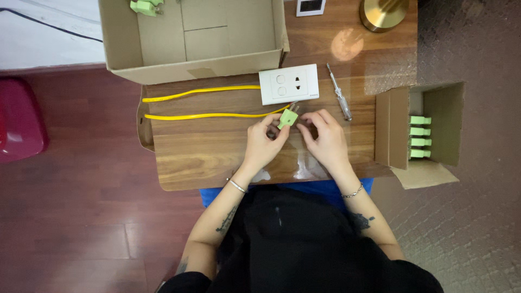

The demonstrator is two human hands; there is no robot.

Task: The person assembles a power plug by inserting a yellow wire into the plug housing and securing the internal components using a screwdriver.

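Observation:
My left hand point(264, 142) pinches a small light green plug point(287, 118) between thumb and fingers, just above the wooden table point(206, 154). The plug's metal prongs point up toward a white wall socket plate point(288, 84). A yellow cable point(201, 103) runs in a loop from the left to the plug. My right hand point(324, 138) sits close beside the plug on its right, fingers curled near it; whether it touches the plug I cannot tell.
A screwdriver point(340, 93) with a clear handle lies right of the socket plate. An open cardboard box point(195, 38) at the back holds a green plug point(145, 6). A small box point(429, 130) at the right holds several green plugs. A brass lamp base point(383, 13) stands at the back.

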